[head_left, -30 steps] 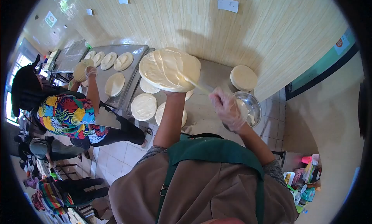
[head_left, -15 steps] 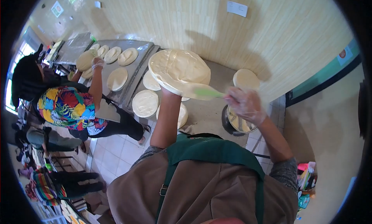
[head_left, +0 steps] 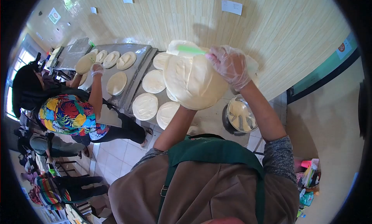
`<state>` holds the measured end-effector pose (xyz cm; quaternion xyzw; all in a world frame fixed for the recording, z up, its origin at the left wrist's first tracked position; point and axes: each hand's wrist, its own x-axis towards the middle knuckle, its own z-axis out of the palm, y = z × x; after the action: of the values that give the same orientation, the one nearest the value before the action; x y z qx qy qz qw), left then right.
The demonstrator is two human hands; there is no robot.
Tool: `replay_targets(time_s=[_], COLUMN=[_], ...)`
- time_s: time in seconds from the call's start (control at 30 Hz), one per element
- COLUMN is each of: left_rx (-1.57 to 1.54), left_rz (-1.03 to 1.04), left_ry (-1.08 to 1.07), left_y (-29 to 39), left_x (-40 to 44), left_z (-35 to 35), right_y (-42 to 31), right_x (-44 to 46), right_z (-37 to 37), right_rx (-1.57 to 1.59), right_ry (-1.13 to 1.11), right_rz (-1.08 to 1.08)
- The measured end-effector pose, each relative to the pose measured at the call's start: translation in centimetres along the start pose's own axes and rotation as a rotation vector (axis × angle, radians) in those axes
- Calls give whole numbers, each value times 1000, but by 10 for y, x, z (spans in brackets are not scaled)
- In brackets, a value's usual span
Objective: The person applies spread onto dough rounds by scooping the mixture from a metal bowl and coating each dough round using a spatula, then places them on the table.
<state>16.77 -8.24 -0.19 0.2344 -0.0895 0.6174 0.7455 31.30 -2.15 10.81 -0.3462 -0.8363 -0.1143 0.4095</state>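
Observation:
A round, flat cake (head_left: 190, 82) covered in pale cream is held up in front of me. My left hand rests beneath it, its fingers hidden by the cake; only the wrist and forearm show below its near edge. My right hand (head_left: 230, 67), in a clear plastic glove, is closed around a spatula (head_left: 188, 49) with a green part. The spatula's cream-coated end lies at the cake's far rim. A pot (head_left: 228, 125) with cream streaked inside stands below my right forearm. Several cream-topped rounds, one of them a near round (head_left: 145, 106), lie to the left on the table.
The table (head_left: 209, 125) stands against a wood-patterned wall (head_left: 271, 34). Another pale round, partly hidden, is behind my right hand. At left, a co-worker (head_left: 73, 113) holds a round beside a second table (head_left: 133, 78) with several more. Other people are farther back.
My right hand has moved up and left, carrying the spatula from the cake's near edge to its far rim. The cake has shifted right and nearer, its top facing me more.

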Motion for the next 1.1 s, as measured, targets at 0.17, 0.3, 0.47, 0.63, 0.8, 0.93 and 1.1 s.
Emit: replay_targets(time_s=[0.17,0.3,0.47,0.63,0.8,0.93,1.1], left_rx=[36,134,-4,1,-45,49,146], left_rz=[40,156,62,130,78,12,-27], left_ry=[163,226,279,278,215,187,226], left_y=[-7,-16,-17,-22,-31,-27,-28], left_x=[-17,-21,-14,-10,-6,-13,-28], left_z=[-4,-44,-71,-92,-107,-121,-113], right_y=[-5,7,-37,-46,0,-41,-12], right_x=[-15,-50,-94,-82,-64,-66,-46], right_z=[-36,-26,14,-7,30,12,22], right_rx=[243,351,350,476,200,337,63], right_ry=[-318,-499,-387,-373,-415,-210,-419], right_rz=[369,630,479,426,496,218,309])
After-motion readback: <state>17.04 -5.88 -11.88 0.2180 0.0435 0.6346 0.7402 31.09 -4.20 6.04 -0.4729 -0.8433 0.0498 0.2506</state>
